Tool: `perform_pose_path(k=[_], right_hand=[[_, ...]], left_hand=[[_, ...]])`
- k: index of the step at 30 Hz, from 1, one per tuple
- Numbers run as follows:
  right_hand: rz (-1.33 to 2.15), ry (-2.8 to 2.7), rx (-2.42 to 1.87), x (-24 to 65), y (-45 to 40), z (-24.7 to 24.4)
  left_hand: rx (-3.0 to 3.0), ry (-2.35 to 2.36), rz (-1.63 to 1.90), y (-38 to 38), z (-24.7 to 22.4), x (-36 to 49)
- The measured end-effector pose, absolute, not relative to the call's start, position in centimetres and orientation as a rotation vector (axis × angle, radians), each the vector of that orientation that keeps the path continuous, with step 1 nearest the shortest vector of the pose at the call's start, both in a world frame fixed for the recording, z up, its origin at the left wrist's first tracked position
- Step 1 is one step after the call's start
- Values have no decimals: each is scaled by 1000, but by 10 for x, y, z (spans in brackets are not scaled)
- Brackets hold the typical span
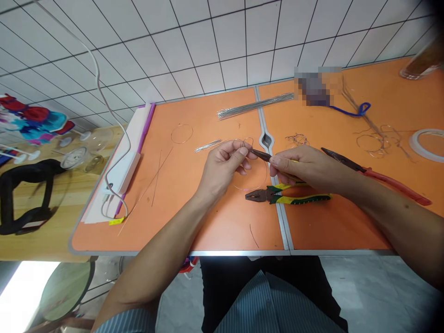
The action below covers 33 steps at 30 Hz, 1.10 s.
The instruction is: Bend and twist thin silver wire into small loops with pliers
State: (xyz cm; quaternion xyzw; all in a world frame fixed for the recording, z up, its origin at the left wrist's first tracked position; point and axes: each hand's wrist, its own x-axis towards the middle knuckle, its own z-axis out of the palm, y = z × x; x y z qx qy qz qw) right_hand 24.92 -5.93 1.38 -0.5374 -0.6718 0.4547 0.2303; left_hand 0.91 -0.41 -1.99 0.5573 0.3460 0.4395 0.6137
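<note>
My left hand (227, 159) pinches a thin wire (248, 138) between thumb and fingers, and the wire curves into a small loop there. Closed around a pair of needle-nose pliers (261, 155), my right hand (301, 164) holds their dark tip against the wire at my left fingertips. A larger thin loop hangs below the hands. Just under them lie combination pliers (301, 200) with green and yellow handles. To the right, long-nose pliers (395, 181) with red handles rest beside my right forearm. A short bundle of wires (207, 146) is left of my left hand.
A long wire bundle (255, 107) lies near the tiled wall. A wire ring (182, 133) and loose straight wires (157, 178) are at left. Tangled wire (297, 139) and a white ring-shaped spool (428, 144) lie at right. A white cord (98, 76) crosses a power strip (125, 173).
</note>
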Motion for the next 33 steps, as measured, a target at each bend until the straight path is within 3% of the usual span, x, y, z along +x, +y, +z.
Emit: perform_pose_path(k=[13, 33], right_hand=[[1439, -1739, -1411, 251, -60, 10], [1371, -1773, -1473, 244, -57, 1]], left_hand=[[1286, 821, 983, -1, -20, 6], [1564, 915, 1044, -6, -17, 8]])
